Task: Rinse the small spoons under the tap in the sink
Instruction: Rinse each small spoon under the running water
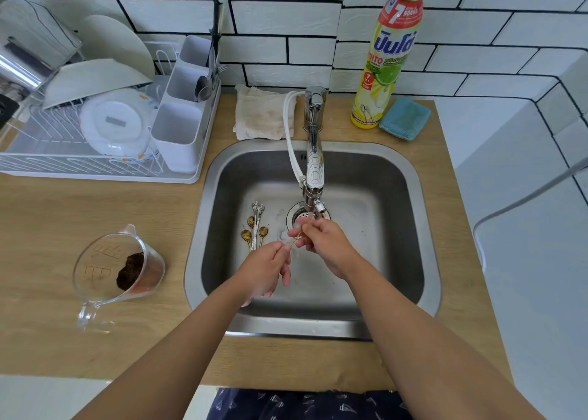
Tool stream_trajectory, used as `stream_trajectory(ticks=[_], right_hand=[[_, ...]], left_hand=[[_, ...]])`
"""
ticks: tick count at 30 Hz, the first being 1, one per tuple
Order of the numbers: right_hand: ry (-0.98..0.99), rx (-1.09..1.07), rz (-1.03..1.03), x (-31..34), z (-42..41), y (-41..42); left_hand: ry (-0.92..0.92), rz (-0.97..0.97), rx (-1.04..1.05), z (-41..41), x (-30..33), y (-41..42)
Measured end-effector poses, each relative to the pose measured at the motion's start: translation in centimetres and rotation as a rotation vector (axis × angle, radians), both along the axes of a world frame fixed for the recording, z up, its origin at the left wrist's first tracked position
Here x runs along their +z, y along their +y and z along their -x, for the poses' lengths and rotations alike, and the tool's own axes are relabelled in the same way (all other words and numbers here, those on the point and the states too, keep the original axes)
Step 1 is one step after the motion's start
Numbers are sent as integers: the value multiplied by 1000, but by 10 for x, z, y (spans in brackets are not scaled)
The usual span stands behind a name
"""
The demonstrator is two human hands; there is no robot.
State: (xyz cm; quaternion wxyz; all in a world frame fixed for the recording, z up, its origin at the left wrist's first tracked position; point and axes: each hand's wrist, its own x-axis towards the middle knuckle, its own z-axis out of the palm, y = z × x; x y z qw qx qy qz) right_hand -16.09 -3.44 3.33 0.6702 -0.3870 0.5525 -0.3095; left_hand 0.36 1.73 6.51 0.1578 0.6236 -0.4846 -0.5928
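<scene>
Both my hands are over the steel sink (pixel 410 228), just below the tap (pixel 313 178). My left hand (pixel 270 270) pinches the thin handle of a small gold spoon (pixel 296 239). My right hand (pixel 324 241) has its fingers curled round the spoon's other end, right under the spout; the bowl is hidden by those fingers. Several more small spoons (pixel 256 225), gold and silver, lie in a bunch on the sink floor left of the drain (pixel 296 216).
A clear measuring jug (pixel 117 267) with brown residue lies on the wooden counter to the left. A dish rack (pixel 95 127) with plates and cutlery stands back left. A folded cloth (pixel 261 112), a dish soap bottle (pixel 388 53) and a blue sponge (pixel 404 119) sit behind the sink.
</scene>
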Motion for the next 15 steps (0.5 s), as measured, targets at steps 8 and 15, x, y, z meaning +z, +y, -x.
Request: stream_trajectory(ticks=[8, 15], right_hand=[[-69, -47, -57, -2, 0, 1], [-199, 37, -166, -1, 2, 2]], left_hand=[[-49, 42, -25, 3, -4, -2], [129, -44, 26, -3, -7, -2]])
